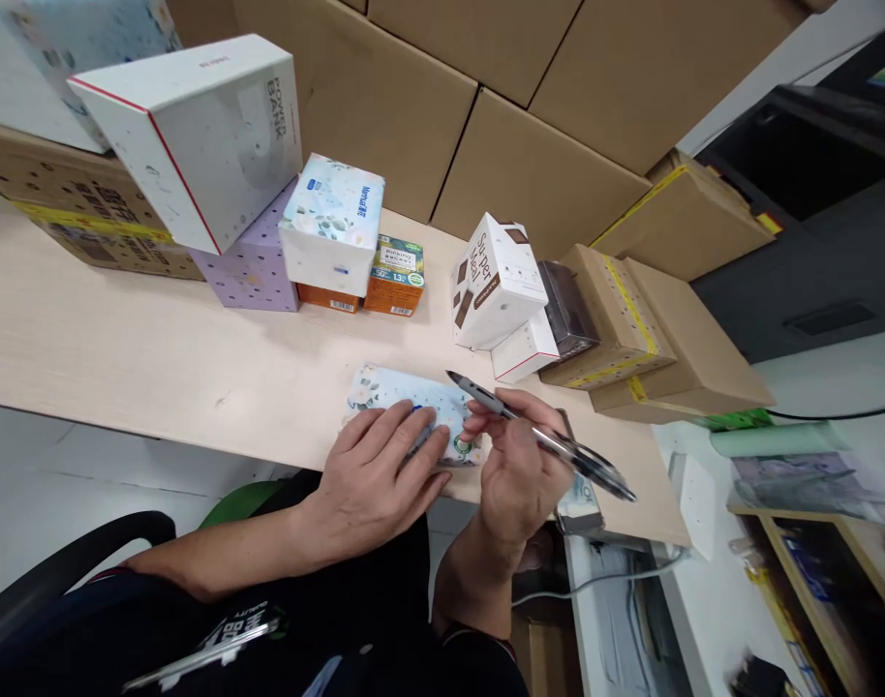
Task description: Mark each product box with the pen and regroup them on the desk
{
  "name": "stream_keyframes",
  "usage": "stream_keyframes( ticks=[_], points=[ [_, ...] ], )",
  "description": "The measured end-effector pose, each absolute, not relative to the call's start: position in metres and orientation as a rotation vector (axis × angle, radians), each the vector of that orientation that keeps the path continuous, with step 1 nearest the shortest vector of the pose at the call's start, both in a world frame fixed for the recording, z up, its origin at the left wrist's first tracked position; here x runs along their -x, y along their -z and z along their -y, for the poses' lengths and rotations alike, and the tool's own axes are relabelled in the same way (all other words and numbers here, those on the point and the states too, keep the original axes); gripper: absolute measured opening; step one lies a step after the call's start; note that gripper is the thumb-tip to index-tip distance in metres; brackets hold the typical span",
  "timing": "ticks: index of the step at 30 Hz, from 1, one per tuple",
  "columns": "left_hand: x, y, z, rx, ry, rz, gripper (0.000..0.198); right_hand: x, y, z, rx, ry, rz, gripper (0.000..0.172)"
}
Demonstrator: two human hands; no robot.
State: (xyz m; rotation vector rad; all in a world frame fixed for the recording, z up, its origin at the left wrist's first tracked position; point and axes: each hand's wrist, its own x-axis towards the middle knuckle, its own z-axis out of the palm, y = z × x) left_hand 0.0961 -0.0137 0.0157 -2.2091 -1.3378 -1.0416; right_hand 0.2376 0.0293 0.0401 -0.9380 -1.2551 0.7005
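Note:
A pale blue, flower-printed tissue pack [384, 385] lies flat near the front edge of the table. My left hand [384, 474] rests on top of it, palm down, with the fingers stretched out. Above the pack's right end, my right hand [519, 465] grips a grey and black pen [551, 440]. The pen slants, its tip up and to the left, clear of the pack. Partly hidden behind my right hand is a phone-like dark-edged object [579, 499] at the table's edge.
Behind the pack stand a white Su-per Meal box [497, 281], another tissue pack [333, 223] on small orange boxes [395, 281], and a white power bank box [202, 136] on a purple box [250, 261]. Cartons [617, 310] stand right; large cartons [384, 106] line the back.

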Motion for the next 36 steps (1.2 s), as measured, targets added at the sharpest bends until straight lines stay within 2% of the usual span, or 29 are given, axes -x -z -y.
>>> stream_keyframes(
  ticks=[5, 13, 19, 32, 36],
  points=[
    [-0.096, -0.011, 0.009, 2.140, 1.046, 1.299, 0.024, -0.238, -0.022, -0.035, 1.143, -0.593, 1.387, 0.012],
    [-0.097, -0.010, 0.007, 2.125, 1.086, 1.294, 0.019, -0.236, -0.021, -0.033, 1.101, -0.453, 1.488, 0.007],
    [-0.097, -0.011, 0.006, 2.116, 1.087, 1.300, 0.019, -0.236, -0.029, -0.034, 1.157, -0.353, 1.600, 0.013],
    [-0.097, -0.012, 0.006, 2.114, 1.085, 1.297, 0.017, -0.237, -0.028, -0.035, 1.140, -0.349, 1.631, 0.009],
    [-0.097, -0.011, 0.006, 2.109, 1.087, 1.296, 0.018, -0.236, -0.026, -0.034, 1.133, -0.410, 1.566, 0.013]
  ],
)
